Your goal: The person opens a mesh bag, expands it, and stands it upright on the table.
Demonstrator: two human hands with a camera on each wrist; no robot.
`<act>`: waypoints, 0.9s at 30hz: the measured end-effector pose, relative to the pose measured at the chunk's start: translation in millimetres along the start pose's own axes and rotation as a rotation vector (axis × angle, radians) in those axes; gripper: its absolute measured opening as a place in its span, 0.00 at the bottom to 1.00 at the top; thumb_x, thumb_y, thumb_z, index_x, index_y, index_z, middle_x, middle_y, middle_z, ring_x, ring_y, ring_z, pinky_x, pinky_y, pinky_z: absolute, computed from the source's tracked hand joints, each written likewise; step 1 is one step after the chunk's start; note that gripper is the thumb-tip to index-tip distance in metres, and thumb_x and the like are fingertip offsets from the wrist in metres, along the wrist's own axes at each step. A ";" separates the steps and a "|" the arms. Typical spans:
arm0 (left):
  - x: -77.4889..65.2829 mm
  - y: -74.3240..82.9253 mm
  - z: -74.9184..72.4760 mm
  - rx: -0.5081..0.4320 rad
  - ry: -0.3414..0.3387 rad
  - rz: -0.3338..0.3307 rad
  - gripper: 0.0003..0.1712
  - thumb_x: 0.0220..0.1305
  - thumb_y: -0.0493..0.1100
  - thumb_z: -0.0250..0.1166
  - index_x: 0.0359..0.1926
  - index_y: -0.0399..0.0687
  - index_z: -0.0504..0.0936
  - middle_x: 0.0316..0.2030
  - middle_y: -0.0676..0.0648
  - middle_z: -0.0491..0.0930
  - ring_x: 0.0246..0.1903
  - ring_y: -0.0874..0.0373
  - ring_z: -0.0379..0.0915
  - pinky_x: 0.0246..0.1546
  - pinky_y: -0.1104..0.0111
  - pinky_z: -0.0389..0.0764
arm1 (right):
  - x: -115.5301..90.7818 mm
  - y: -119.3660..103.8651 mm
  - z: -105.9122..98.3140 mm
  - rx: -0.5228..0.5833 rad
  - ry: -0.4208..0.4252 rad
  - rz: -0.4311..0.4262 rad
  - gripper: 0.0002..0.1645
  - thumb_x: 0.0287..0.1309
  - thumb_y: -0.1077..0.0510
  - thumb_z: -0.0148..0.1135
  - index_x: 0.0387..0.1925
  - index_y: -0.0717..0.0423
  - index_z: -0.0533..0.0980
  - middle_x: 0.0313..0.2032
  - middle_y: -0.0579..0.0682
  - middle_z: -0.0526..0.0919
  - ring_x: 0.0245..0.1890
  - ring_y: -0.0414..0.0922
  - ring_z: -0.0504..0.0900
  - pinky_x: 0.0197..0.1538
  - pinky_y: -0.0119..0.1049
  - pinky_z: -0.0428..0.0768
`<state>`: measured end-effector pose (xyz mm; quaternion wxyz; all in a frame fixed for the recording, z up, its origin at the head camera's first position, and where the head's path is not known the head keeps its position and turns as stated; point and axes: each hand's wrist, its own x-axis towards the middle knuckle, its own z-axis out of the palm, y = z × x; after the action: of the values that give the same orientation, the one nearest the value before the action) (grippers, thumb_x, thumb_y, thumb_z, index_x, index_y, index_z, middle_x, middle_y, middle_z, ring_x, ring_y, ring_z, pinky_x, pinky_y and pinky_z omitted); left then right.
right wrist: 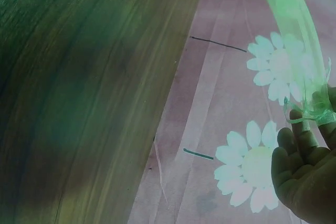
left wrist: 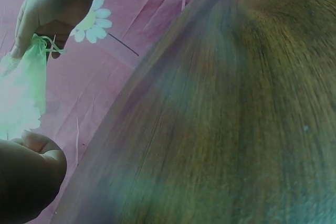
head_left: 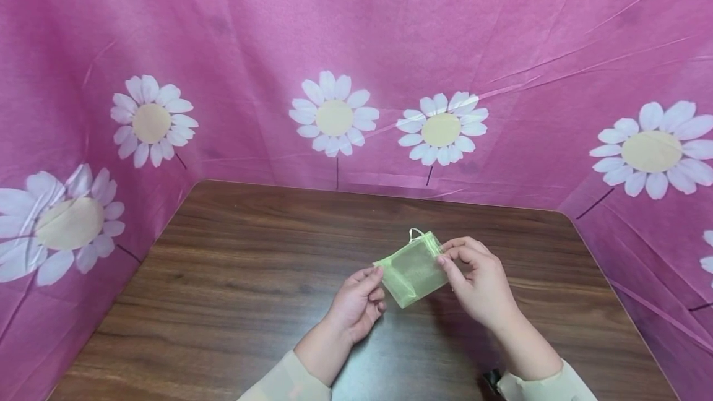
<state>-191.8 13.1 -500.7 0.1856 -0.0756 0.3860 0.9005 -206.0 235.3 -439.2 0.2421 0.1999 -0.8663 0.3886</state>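
A small sheer green drawstring pouch (head_left: 414, 271) is held up over the table between both hands. My left hand (head_left: 359, 305) pinches its lower left corner between thumb and fingers. At the gathered mouth end, my right hand (head_left: 481, 277) pinches the pouch's right edge. A pale drawstring loop (head_left: 414, 234) sticks out from the mouth at the top. In the left wrist view the pouch (left wrist: 26, 85) stretches between the two hands. From the right wrist, the ribbon ends (right wrist: 302, 114) dangle beside the right fingers. Nothing distinct shows through the thin fabric.
Below the hands lies a dark wood-grain table (head_left: 250, 277) with rounded far corners. Pink cloth (head_left: 250, 30) printed with white daisies surrounds its back and sides. A small black object (head_left: 492, 380) shows by the right sleeve.
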 end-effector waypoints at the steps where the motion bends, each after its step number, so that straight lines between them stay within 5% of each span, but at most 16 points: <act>1: -0.1 0.0 -0.2 -0.003 -0.002 -0.001 0.14 0.81 0.41 0.57 0.33 0.56 0.77 0.25 0.59 0.66 0.22 0.69 0.55 0.28 0.74 0.66 | 0.0 0.1 -0.2 0.001 0.001 0.005 0.14 0.58 0.72 0.73 0.26 0.52 0.82 0.38 0.47 0.86 0.43 0.41 0.80 0.37 0.26 0.73; 11: -2.2 -0.3 -1.2 -0.007 -0.020 -0.027 0.13 0.82 0.45 0.56 0.34 0.57 0.77 0.22 0.60 0.62 0.22 0.69 0.56 0.30 0.74 0.66 | 1.6 -3.1 -1.1 0.038 0.011 0.007 0.14 0.58 0.73 0.73 0.27 0.53 0.82 0.39 0.45 0.86 0.44 0.37 0.80 0.35 0.24 0.74; 16: -4.2 -4.5 -0.1 0.087 -0.056 -0.052 0.14 0.82 0.48 0.56 0.32 0.58 0.73 0.24 0.59 0.60 0.24 0.68 0.57 0.30 0.72 0.66 | 4.8 -7.5 -2.3 0.051 0.038 -0.003 0.14 0.58 0.73 0.72 0.26 0.53 0.82 0.39 0.46 0.86 0.44 0.36 0.80 0.33 0.25 0.74; 20: -4.2 -9.5 2.4 0.180 -0.120 -0.056 0.12 0.78 0.41 0.58 0.33 0.56 0.74 0.25 0.57 0.63 0.25 0.66 0.58 0.31 0.72 0.68 | 6.9 -10.2 -3.0 0.062 0.056 -0.006 0.14 0.58 0.73 0.72 0.26 0.53 0.82 0.39 0.48 0.86 0.43 0.34 0.80 0.27 0.27 0.72; 24: -4.3 -14.3 5.1 0.259 -0.131 -0.044 0.04 0.73 0.35 0.61 0.41 0.43 0.83 0.27 0.56 0.71 0.26 0.65 0.61 0.29 0.73 0.70 | 8.4 -11.8 -3.1 0.070 0.067 -0.007 0.14 0.58 0.74 0.72 0.26 0.53 0.82 0.40 0.48 0.86 0.43 0.33 0.79 0.26 0.27 0.72; 27: -4.6 -17.4 7.7 0.326 -0.133 -0.022 0.12 0.71 0.33 0.64 0.51 0.27 0.82 0.30 0.58 0.77 0.28 0.66 0.65 0.26 0.75 0.71 | 9.3 -12.8 -2.8 0.079 0.072 -0.008 0.14 0.59 0.74 0.71 0.26 0.53 0.82 0.40 0.49 0.86 0.44 0.34 0.79 0.29 0.26 0.72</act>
<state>-180.7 28.4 -505.7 0.2305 0.0108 0.5131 0.8267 -205.8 228.1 -424.8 0.2669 0.1987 -0.8401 0.4284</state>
